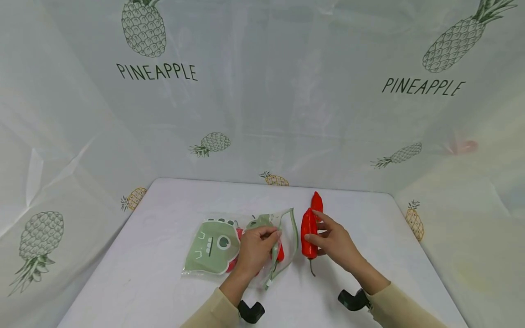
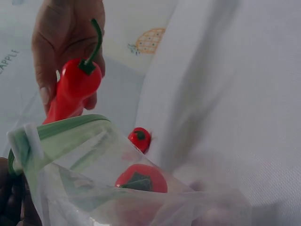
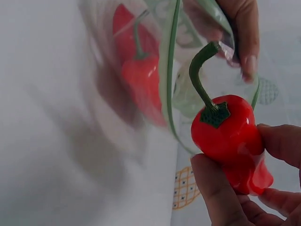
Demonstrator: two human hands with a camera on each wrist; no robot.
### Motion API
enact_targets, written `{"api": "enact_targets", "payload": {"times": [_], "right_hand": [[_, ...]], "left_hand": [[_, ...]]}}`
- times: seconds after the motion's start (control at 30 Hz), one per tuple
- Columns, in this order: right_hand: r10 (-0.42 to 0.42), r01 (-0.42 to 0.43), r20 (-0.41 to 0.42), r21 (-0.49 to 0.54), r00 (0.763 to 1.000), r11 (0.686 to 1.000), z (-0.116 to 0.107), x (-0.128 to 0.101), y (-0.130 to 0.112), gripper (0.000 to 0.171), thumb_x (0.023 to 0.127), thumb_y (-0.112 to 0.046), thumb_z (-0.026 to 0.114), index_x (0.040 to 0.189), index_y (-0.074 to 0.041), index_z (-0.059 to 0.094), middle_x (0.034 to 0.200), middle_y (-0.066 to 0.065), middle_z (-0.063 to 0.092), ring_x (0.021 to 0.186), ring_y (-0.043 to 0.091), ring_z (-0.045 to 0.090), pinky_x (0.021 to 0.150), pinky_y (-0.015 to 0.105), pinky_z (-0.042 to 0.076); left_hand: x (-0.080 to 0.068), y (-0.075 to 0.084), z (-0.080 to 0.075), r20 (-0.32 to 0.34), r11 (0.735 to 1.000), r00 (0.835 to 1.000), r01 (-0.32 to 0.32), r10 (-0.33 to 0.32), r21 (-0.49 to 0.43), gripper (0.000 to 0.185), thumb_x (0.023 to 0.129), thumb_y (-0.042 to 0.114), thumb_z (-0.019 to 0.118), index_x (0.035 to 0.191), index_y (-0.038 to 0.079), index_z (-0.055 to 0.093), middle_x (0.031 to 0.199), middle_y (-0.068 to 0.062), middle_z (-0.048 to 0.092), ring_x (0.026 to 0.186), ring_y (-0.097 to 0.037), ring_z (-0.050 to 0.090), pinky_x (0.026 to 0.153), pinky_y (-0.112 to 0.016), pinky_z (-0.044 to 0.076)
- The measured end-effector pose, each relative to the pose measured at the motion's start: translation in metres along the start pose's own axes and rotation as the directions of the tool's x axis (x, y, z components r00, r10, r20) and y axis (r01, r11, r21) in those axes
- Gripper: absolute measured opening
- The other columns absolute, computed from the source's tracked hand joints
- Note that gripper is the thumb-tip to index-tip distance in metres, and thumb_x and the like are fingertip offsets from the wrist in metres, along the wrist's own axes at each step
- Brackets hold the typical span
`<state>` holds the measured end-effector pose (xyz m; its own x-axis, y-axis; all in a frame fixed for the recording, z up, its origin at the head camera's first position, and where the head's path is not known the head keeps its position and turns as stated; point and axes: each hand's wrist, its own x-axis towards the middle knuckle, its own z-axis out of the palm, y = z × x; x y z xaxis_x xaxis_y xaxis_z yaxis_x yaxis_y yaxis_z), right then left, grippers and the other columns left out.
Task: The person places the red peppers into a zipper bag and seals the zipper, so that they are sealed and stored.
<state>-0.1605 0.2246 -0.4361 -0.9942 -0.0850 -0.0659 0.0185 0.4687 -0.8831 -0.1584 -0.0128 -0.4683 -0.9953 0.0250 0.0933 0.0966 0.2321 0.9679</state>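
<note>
Lower centre of frame, clear bag (image 1: 221, 257) is pinched at its mouth by the left hand (image 1: 255, 248), red pepper (image 1: 309, 234) is gripped just beside it by the right hand (image 1: 335, 239)!

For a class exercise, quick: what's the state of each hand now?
Left hand: closed, pinching the clear bag near its green-edged opening.
Right hand: closed, holding a red pepper between thumb and fingers.
</note>
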Motion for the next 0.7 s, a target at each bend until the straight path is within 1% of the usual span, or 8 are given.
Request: {"api": "enact_targets", "payload": {"times": [0.17,0.3,0.43,0.57,0.7], "right_hand": [[0.017,-0.019,0.064,0.025,0.998,1.000,0.010,-0.007,-0.010,0.080,0.090,-0.018,0.084,0.159,-0.010,0.044,0.127,0.022,0.065,0.098,0.028,0.069,0.063,0.041,0.065],[0.035,-0.040,0.105,0.040,0.994,0.998,0.018,-0.008,-0.014,0.079,0.088,-0.017,0.085,0.157,-0.009,0.047,0.124,0.021,0.067,0.094,0.027,0.071,0.062,0.043,0.065],[0.039,-0.045,0.132,0.044,0.990,0.998,0.025,-0.005,-0.017,0.078,0.088,-0.016,0.084,0.156,-0.008,0.047,0.123,0.021,0.067,0.092,0.027,0.072,0.061,0.044,0.065],[0.037,-0.043,0.151,0.040,0.988,0.998,0.030,-0.003,-0.019,0.080,0.087,-0.016,0.085,0.157,-0.006,0.047,0.120,0.021,0.068,0.090,0.026,0.072,0.061,0.044,0.064],[0.038,-0.045,0.161,0.042,0.986,0.998,0.033,0.001,-0.022,0.078,0.088,-0.017,0.084,0.156,-0.005,0.047,0.115,0.020,0.068,0.085,0.025,0.072,0.061,0.043,0.064]], "left_hand": [[-0.001,0.001,0.000,0.000,1.000,1.000,-0.004,0.004,0.029,0.018,0.098,0.029,0.077,0.109,0.017,0.085,0.081,0.008,0.073,0.075,-0.014,0.061,0.060,-0.022,0.054],[-0.003,0.002,-0.001,0.006,0.999,1.000,-0.009,0.009,0.040,0.021,0.098,0.031,0.077,0.112,0.016,0.084,0.084,0.008,0.074,0.076,-0.014,0.062,0.061,-0.022,0.055],[-0.004,0.005,-0.001,0.016,1.000,1.000,-0.008,0.007,0.031,0.020,0.098,0.032,0.077,0.112,0.020,0.084,0.087,0.008,0.076,0.073,-0.013,0.064,0.062,-0.024,0.058],[-0.005,0.008,-0.001,0.025,1.000,1.000,-0.013,0.013,0.009,0.019,0.099,0.031,0.076,0.112,0.020,0.084,0.089,0.007,0.078,0.069,-0.012,0.065,0.062,-0.024,0.058],[-0.008,0.011,0.000,0.032,1.000,0.999,-0.022,0.023,-0.013,0.018,0.098,0.029,0.077,0.111,0.018,0.084,0.091,0.005,0.079,0.070,-0.011,0.065,0.061,-0.024,0.058]]}}
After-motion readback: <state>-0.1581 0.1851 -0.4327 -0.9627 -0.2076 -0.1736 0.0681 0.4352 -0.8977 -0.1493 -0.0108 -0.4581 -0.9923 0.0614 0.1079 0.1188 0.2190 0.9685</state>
